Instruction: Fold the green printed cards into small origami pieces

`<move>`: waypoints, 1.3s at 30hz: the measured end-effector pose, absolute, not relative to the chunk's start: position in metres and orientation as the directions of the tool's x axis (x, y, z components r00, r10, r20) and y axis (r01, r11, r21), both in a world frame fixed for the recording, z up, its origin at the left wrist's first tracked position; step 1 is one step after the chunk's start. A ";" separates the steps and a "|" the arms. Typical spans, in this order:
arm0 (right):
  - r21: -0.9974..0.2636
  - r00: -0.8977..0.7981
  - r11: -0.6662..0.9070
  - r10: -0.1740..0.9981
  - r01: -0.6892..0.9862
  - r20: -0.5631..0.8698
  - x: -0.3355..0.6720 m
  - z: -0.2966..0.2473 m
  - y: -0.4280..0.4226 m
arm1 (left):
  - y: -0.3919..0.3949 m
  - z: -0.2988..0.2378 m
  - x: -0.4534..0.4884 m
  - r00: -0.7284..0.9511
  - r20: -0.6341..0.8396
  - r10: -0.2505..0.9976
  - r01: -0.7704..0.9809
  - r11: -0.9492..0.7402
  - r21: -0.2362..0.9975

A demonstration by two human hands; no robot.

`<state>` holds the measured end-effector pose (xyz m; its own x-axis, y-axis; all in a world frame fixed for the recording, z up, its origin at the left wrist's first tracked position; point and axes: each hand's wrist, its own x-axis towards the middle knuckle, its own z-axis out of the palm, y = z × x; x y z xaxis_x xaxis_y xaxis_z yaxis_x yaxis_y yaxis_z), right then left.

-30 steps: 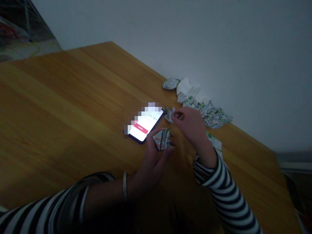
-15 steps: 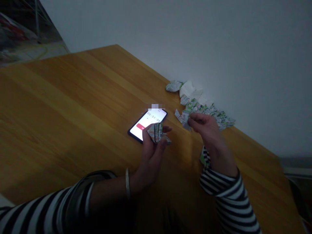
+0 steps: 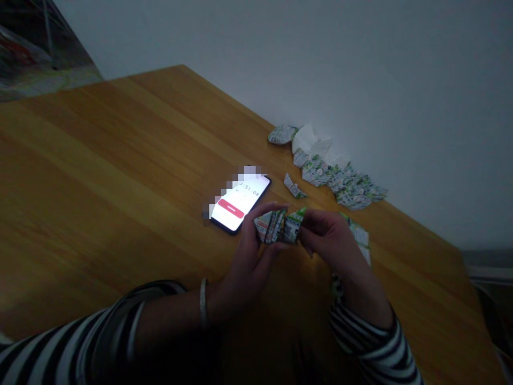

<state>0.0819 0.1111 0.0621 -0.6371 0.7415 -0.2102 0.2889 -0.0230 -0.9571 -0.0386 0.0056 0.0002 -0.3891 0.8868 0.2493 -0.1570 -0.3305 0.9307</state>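
My left hand (image 3: 250, 248) is curled round a bundle of folded printed paper (image 3: 270, 227), its pleated edges showing between thumb and fingers. Pinched in my right hand (image 3: 326, 235) is another folded paper piece (image 3: 295, 225), white with green and dark print. The two pieces meet side by side; whether one is tucked into the other I cannot tell. A small boat-shaped folded paper (image 3: 294, 187) lies on the table just beyond my hands. Behind my right wrist, flat printed paper (image 3: 360, 238) is partly hidden.
Folded paper pieces (image 3: 356, 187) lie heaped along the wall edge of the wooden table (image 3: 100, 176), with white paper (image 3: 306, 140) and a folded piece (image 3: 282, 133) at the far end. A lit phone (image 3: 240, 206) showing a timer lies left of my hands. The wall (image 3: 320, 64) rises behind.
My right hand has come back from beside the heap to my left hand, bringing a folded paper piece against the bundle. The small boat-shaped paper now lies uncovered.
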 end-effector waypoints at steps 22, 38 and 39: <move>-0.906 -0.611 0.097 0.767 0.412 -0.196 0.092 0.075 0.110 | 0.004 -0.002 -0.037 -0.344 0.247 0.906 -0.155 -0.314 0.937; -0.915 -0.678 0.101 0.704 0.390 -0.211 0.092 0.074 0.110 | 0.003 0.005 -0.038 -0.277 0.359 0.891 -0.122 -0.403 0.907; -0.909 -0.680 0.115 0.702 0.401 -0.211 0.092 0.074 0.109 | 0.003 0.005 -0.038 -0.278 0.360 0.891 -0.097 -0.398 0.912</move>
